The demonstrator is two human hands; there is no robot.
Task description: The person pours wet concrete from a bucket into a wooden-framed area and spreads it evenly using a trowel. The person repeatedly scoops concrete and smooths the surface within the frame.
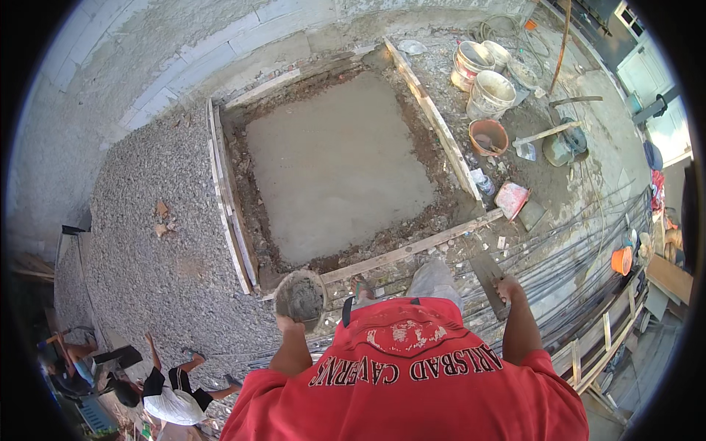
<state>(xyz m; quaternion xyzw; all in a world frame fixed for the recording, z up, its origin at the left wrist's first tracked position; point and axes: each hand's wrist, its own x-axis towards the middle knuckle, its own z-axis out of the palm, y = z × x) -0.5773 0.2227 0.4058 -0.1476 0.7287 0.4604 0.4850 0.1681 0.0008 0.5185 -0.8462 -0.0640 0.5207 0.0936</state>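
My left hand (289, 324) grips the near rim of a round bucket (323, 292) that holds wet grey mortar (303, 300). On the other side, my right hand (508, 290) is closed on a flat rectangular plastering float (485, 275), held with its long face tilted; its handle is mostly covered by my fingers. Beyond my feet lies a square slab of smooth wet concrete (336, 165), ringed by a strip of brown soil and rubble. Wooden boards frame it, among them a near board (413, 249), a right board (436, 118) and left boards (226, 193).
Gravel (143, 242) spreads at left, where two people work at lower left. Several buckets (492, 91), an orange tub (488, 138) and a red container (512, 199) stand at right. Long steel bars (573, 226) cross the ground right. A block wall (209, 49) rises behind.
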